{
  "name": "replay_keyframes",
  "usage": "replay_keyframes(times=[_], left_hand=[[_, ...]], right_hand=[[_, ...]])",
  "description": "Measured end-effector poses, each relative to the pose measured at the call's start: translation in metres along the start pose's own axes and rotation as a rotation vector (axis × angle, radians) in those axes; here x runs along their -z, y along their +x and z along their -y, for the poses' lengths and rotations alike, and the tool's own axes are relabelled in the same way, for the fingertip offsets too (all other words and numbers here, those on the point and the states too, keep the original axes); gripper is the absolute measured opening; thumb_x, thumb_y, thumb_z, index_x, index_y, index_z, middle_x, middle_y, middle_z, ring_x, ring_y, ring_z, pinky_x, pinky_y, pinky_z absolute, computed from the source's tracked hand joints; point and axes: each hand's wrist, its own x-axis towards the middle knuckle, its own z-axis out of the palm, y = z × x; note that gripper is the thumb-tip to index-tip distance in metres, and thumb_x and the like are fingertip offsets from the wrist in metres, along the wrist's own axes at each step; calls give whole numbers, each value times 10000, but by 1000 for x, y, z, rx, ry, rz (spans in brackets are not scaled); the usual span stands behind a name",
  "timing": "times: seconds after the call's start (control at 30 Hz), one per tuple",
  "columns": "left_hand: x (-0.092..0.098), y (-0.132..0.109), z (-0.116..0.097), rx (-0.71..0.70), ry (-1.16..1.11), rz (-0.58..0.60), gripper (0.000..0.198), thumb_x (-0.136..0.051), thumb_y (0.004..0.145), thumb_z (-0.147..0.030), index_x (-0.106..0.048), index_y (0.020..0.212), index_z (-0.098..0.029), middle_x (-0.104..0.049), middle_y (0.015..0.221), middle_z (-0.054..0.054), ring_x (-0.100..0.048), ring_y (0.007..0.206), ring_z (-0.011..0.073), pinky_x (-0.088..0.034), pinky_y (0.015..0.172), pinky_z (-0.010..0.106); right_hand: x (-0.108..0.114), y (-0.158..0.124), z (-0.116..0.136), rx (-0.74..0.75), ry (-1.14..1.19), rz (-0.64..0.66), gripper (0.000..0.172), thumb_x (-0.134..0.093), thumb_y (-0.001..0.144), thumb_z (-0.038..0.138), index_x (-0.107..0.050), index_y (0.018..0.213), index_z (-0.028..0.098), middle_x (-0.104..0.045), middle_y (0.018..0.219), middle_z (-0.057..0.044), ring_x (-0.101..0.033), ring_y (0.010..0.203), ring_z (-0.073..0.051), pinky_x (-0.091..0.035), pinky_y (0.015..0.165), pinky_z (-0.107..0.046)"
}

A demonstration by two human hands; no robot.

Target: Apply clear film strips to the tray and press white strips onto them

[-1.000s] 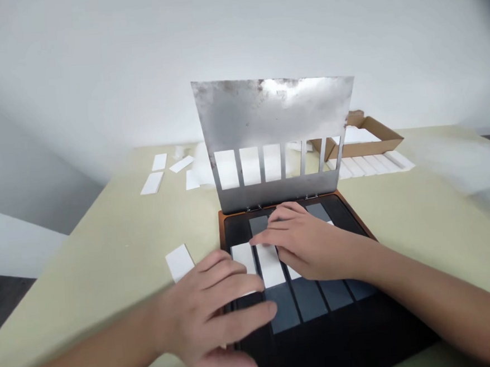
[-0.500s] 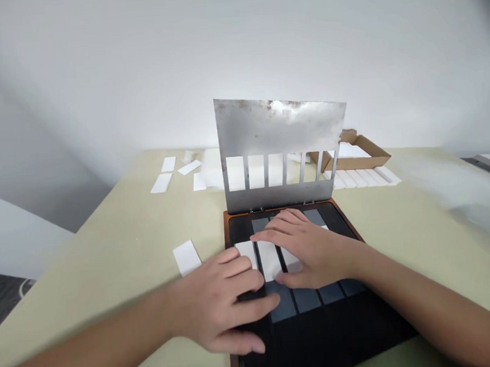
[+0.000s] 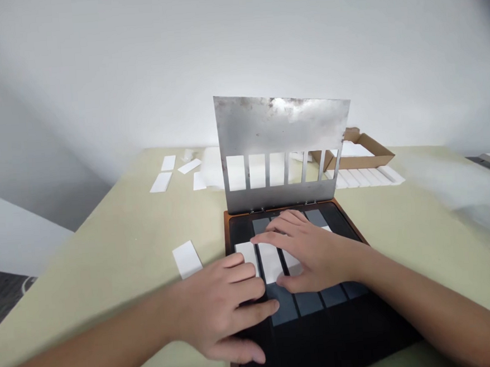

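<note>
Left hand [image 3: 220,314] and right hand [image 3: 312,251] open, fingers spread flat, gripping nothing, over white strips [image 3: 269,263] in a black tray [image 3: 335,334]. Hinged steel stencil [image 3: 284,139] upright at tray's far edge; loose strip [image 3: 187,259] on table [image 3: 109,282], left; cardboard box [image 3: 369,152] far right.

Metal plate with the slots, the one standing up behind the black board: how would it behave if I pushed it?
The slotted metal plate looks thin but fairly stiff, since it stands upright with no visible prop. It appears hinged along its lower edge to the black board, so a push would probably swing it rather than slide it. The narrow bars between the slots may flex slightly.
</note>
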Motion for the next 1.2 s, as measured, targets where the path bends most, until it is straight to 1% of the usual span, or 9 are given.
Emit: replay_keyframes(times=[0.23, 0.33, 0.53, 0.7, 0.83, 0.9, 1.07, 1.2], left_hand=[[0, 0, 0, -9, -1, -4, 544, -656, 971, -582, -688, 1233, -106, -633, 824, 56, -507, 691, 210, -348, 622, 388], [0, 1, -1, -17, -10, -5, 564, -652, 968, -590, -684, 1234, -93, -630, 817, 55, -505, 684, 211, -354, 617, 390], [0, 2, -1, -28, -22, -11, 586, -604, 990, -611, -670, 1254, -92, -626, 802, 57, -500, 671, 209, -344, 605, 381], [-1, 2, -1, -30, -25, -16, 607, -570, 1005, -632, -660, 1272, -94, -632, 793, 59, -494, 664, 200, -326, 608, 372], [-1, 2, -1, -37, -24, -12, 615, -588, 994, -631, -662, 1262, -83, -634, 798, 60, -488, 659, 201, -315, 600, 375], [0, 2, -1, -40, -21, -4, 626, -622, 972, -637, -660, 1268, -87, -636, 805, 57, -497, 660, 202, -325, 600, 375], [-1, 2, -1, -43, -9, -1, 692, -745, 873, -652, -660, 1269, -90, -635, 818, 46, -509, 660, 204, -339, 605, 378], [-1, 2, -1, -51, -21, -6, 653, -707, 907, -630, -671, 1258, -80, -634, 817, 51, -510, 667, 205, -333, 610, 378]], right_hand=[[-1, -1, 1, 39, -83, -17, 690, -719, 883, 381, -520, 1512, 176, -608, 1239, -127, -481, 1186, -317, -358, 1103, -514], [-1, -1, 2, 55, -133, 0, 692, -707, 897, 395, -518, 1521, 164, -630, 1223, -143, -499, 1173, -327, -355, 1119, -541], [1, 0, 6, 95, -239, 15, 678, -673, 927, 393, -512, 1543, 160, -679, 1137, -135, -531, 1135, -322, -275, 1197, -585], [2, 1, 8, 88, -227, 9, 674, -674, 912, 377, -526, 1527, 145, -697, 1108, -129, -544, 1120, -315, -283, 1196, -568], [2, -1, 6, 73, -198, 6, 682, -697, 893, 392, -537, 1515, 164, -651, 1210, -143, -536, 1173, -319, -287, 1190, -557], [1, -1, 4, 66, -175, -5, 696, -706, 886, 402, -531, 1516, 163, -633, 1233, -148, -525, 1195, -326, -320, 1164, -548], [-1, -1, 1, 71, -134, -28, 701, -719, 880, 384, -522, 1513, 157, -649, 1190, -142, -526, 1178, -326, -368, 1118, -539], [0, -1, 1, 78, -143, -25, 700, -720, 883, 380, -518, 1515, 154, -660, 1203, -153, -532, 1181, -333, -353, 1132, -559]])
